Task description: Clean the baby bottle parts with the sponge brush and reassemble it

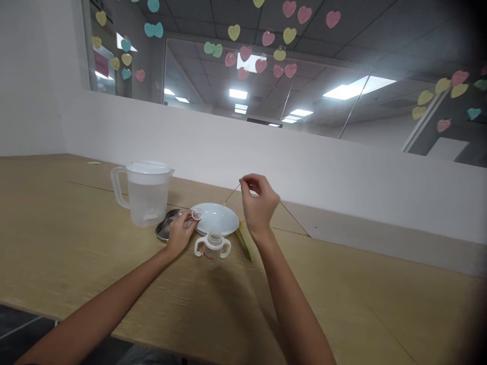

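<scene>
My left hand (181, 234) is closed on a small clear round piece (197, 214), perhaps a bottle part, at the left rim of a white bowl (218, 219). Raised above the table, my right hand (259, 200) pinches a thin stick (232, 195) at its upper end. The stick slants down and left, its lower tip at the bowl's far rim. A clear baby bottle (211, 252) with two white handles stands uncapped in front of the bowl. Partly behind my left hand lies a shiny metal tray (163, 229).
A translucent lidded pitcher (147, 195) stands at the left on the wooden table (95, 243). To the bowl's right lies a long yellow-green object (245, 245). Behind the table rises a white wall (323, 172) below a window with heart-shaped notes.
</scene>
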{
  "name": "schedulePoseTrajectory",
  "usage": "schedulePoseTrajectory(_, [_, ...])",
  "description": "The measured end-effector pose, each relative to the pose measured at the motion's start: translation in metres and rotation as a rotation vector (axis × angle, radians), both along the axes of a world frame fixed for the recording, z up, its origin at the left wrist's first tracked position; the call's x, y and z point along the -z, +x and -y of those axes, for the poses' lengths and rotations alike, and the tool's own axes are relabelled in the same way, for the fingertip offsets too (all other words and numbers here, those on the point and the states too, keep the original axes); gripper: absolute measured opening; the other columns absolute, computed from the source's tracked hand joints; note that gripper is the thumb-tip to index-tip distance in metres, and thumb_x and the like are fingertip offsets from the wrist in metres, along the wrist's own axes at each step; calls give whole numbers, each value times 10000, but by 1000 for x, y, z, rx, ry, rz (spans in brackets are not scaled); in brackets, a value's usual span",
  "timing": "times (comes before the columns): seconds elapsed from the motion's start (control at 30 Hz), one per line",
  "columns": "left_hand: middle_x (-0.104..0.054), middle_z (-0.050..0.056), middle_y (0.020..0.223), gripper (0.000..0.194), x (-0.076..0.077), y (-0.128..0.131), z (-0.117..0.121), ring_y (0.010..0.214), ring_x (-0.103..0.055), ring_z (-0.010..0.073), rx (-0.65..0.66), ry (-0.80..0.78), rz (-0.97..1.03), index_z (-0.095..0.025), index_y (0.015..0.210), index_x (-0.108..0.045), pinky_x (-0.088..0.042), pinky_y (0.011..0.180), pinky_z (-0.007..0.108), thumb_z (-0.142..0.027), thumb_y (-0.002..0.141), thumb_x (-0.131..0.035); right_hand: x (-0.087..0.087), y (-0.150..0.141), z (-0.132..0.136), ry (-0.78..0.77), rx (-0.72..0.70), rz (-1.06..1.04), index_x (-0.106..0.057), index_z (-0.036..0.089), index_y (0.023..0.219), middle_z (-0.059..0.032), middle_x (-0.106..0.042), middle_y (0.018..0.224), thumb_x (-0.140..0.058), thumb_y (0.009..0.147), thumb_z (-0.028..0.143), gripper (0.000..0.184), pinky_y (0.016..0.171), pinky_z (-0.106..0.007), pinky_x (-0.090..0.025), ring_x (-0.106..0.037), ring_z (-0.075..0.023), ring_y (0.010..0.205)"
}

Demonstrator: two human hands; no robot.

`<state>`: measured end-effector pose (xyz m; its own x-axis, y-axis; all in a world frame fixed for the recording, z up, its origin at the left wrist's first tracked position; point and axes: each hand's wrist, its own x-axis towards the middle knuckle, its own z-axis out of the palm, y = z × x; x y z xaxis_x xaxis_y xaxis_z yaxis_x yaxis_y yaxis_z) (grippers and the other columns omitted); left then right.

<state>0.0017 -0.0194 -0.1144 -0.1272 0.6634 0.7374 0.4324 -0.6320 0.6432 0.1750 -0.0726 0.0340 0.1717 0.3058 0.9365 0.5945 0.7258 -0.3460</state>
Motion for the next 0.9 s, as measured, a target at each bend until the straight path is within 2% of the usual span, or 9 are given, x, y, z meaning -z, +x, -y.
schedulePoseTrajectory(0.07, [-682, 37, 892, 214, 3, 0, 0, 797, -626, 162, -22, -2, -54, -186, 932, -584, -471, 728, 265, -343, 807, -507, -15, -13, 39, 158, -43, 79, -635, 232, 1001, -11, -675, 866, -535, 807, 211, 219, 764, -278, -530, -624, -137, 783])
schedulePoseTrajectory(0.13, [-687, 45, 892, 209, 7, 2, 1, 785, -620, 167, -48, -7, -131, -183, 910, -607, -458, 709, 264, -324, 826, -477, -22, -22, 67, 194, -88, 169, -629, 268, 1054, -1, -679, 874, -526, 819, 171, 274, 770, -277, -532, -623, -130, 779])
schedulePoseTrajectory(0.2, [-688, 55, 908, 219, 10, 3, 2, 811, -618, 176, -35, -4, -194, -177, 887, -622, -451, 712, 265, -310, 839, -455, -24, -25, 81, 181, -164, 277, -664, 275, 992, 4, -684, 866, -519, 823, 137, 263, 747, -261, -535, -624, -121, 784])
schedulePoseTrajectory(0.33, [-687, 67, 926, 254, 13, 4, 4, 835, -616, 183, 20, -6, -236, -165, 891, -636, -452, 732, 273, -314, 854, -433, -20, -20, 69, -10, -350, 401, -704, 234, 898, -1, -695, 823, -538, 803, 118, 223, 682, -245, -548, -634, -110, 759])
schedulePoseTrajectory(0.47, [-680, 66, 970, 262, 12, 4, 6, 874, -613, 183, 54, -21, -218, -175, 919, -638, -457, 757, 280, -319, 859, -427, -16, -17, 49, -199, -409, 357, -709, 208, 860, -9, -696, 813, -566, 779, 139, 178, 642, -238, -549, -634, -105, 723])
schedulePoseTrajectory(0.6, [-669, 62, 1007, 272, 10, 4, 7, 928, -601, 178, 107, -16, -201, -181, 952, -632, -454, 804, 288, -321, 872, -413, -14, -18, 46, -231, -432, 348, -708, 198, 839, -12, -694, 797, -574, 767, 134, 165, 636, -227, -547, -634, -106, 723])
schedulePoseTrajectory(0.77, [-670, 56, 974, 275, 9, 4, 8, 897, -598, 180, 85, -21, -165, -180, 916, -636, -459, 781, 286, -340, 868, -417, -16, -15, 46, -197, -407, 284, -704, 189, 810, -8, -691, 801, -586, 753, 127, 144, 661, -228, -555, -638, -99, 708])
schedulePoseTrajectory(0.9, [-670, 61, 971, 283, 8, 3, 9, 890, -597, 180, 108, -25, -174, -177, 919, -636, -455, 786, 289, -349, 868, -417, -18, -11, 45, -227, -404, 240, -702, 185, 777, -8, -689, 777, -595, 743, 137, 123, 645, -237, -558, -641, -104, 683])
